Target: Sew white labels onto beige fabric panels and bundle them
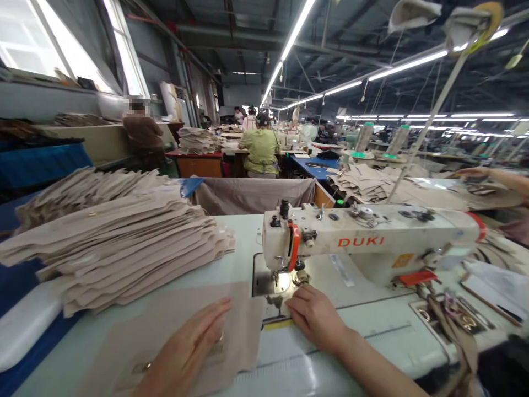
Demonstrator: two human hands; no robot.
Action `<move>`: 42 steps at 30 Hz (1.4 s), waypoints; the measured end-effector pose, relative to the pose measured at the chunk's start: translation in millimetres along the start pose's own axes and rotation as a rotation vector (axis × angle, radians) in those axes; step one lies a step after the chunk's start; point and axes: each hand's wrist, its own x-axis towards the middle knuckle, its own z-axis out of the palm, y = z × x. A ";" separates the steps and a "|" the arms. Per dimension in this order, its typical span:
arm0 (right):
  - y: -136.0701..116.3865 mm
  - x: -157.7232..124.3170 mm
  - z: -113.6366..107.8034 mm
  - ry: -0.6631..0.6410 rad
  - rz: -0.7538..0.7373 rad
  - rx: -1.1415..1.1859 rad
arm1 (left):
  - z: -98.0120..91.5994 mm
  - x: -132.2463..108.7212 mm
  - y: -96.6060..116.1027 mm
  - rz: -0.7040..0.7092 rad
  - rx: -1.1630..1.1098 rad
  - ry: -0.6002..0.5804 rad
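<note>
My left hand [192, 344] lies over a flat beige fabric piece [243, 322] on the table, its fingers stretched out. Small metal fittings on darker tabs show on that fabric, one of them partly under the hand. Just in front of the needle area of a white sewing machine [359, 242] is my right hand [312, 314], with fingers curled together near the metal plate [264, 281]. Whatever its fingertips pinch is hidden or too small to make out. A lit lamp shines beside the presser foot.
A tall stack of beige fabric pieces [157, 242] stands at the left. On the right, a recessed tray [454, 320] holds scissors, rings and a fabric strip. Ahead, a cloth-lined bin [256, 193] adjoins the table. Another person's arm [496, 176] reaches in at the right.
</note>
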 end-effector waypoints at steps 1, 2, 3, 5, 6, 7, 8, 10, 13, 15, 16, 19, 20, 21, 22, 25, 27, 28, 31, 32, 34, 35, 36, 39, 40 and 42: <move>4.4 -5.3 -6.6 0.005 0.033 -0.011 | 5.4 1.5 -11.9 0.082 0.102 0.013; 10.9 -11.2 -13.5 0.017 0.082 -0.028 | 11.7 2.8 -23.8 0.166 0.210 0.013; 19.5 -17.4 -20.7 0.035 0.149 -0.050 | 18.8 3.8 -34.8 0.251 0.312 0.005; 40.5 -28.8 -34.8 0.067 0.345 -0.113 | 33.0 5.2 -50.8 0.362 0.461 0.012; 51.3 -33.1 -41.4 0.061 0.466 -0.153 | 39.0 6.3 -54.8 0.387 0.505 0.015; 61.2 -36.0 -47.2 0.032 0.583 -0.196 | 43.5 8.1 -56.2 0.394 0.531 0.012; 69.7 -37.4 -52.0 -0.009 0.679 -0.233 | 46.5 10.6 -55.4 0.388 0.545 0.007; 81.0 -36.3 -58.3 -0.101 0.789 -0.286 | 48.2 17.9 -49.6 0.363 0.553 0.002; 86.3 -29.9 -59.8 -0.161 0.820 -0.311 | 45.2 28.9 -40.8 0.343 0.557 0.007; 86.7 -26.5 -58.0 -0.182 0.836 -0.324 | 43.7 32.7 -38.8 0.342 0.565 0.008; 86.9 -25.6 -56.9 -0.192 0.844 -0.330 | 43.6 33.2 -38.9 0.343 0.570 0.011; 88.5 -25.4 -55.5 -0.211 0.860 -0.338 | 45.2 31.5 -41.1 0.332 0.588 0.022; 89.3 -25.7 -55.8 -0.215 0.862 -0.336 | 46.0 30.5 -41.8 0.329 0.589 0.023; 90.1 -26.0 -56.6 -0.218 0.862 -0.330 | 46.6 29.6 -42.4 0.326 0.587 0.023; 90.9 -26.1 -57.6 -0.221 0.859 -0.321 | 47.2 28.8 -42.8 0.321 0.582 0.025; 92.8 -25.6 -61.1 -0.231 0.848 -0.289 | 48.1 27.4 -43.5 0.312 0.561 0.030; 93.2 -24.7 -62.6 -0.240 0.852 -0.279 | 48.8 27.0 -44.4 0.304 0.553 0.027; 93.1 -24.2 -62.9 -0.243 0.856 -0.280 | 49.4 26.9 -45.0 0.300 0.550 0.025; 91.5 -22.8 -62.0 -0.242 0.871 -0.296 | 50.6 26.6 -45.8 0.287 0.548 0.029; 90.7 -22.4 -61.3 -0.241 0.875 -0.303 | 50.3 26.5 -45.2 0.283 0.546 0.032; 89.4 -22.1 -59.7 -0.240 0.879 -0.316 | 48.2 26.5 -42.1 0.276 0.537 0.022; 89.0 -22.2 -59.1 -0.239 0.879 -0.320 | 46.5 26.5 -39.8 0.275 0.531 0.012; 89.0 -22.4 -58.8 -0.237 0.876 -0.322 | 44.6 26.5 -37.2 0.274 0.527 -0.001; 90.7 -23.9 -59.6 -0.226 0.858 -0.312 | 39.9 27.1 -31.1 0.269 0.527 -0.026; 91.6 -24.5 -60.4 -0.222 0.853 -0.305 | 39.2 27.4 -30.2 0.265 0.526 -0.031; 93.2 -25.2 -62.0 -0.218 0.844 -0.293 | 39.3 28.0 -30.0 0.252 0.523 -0.040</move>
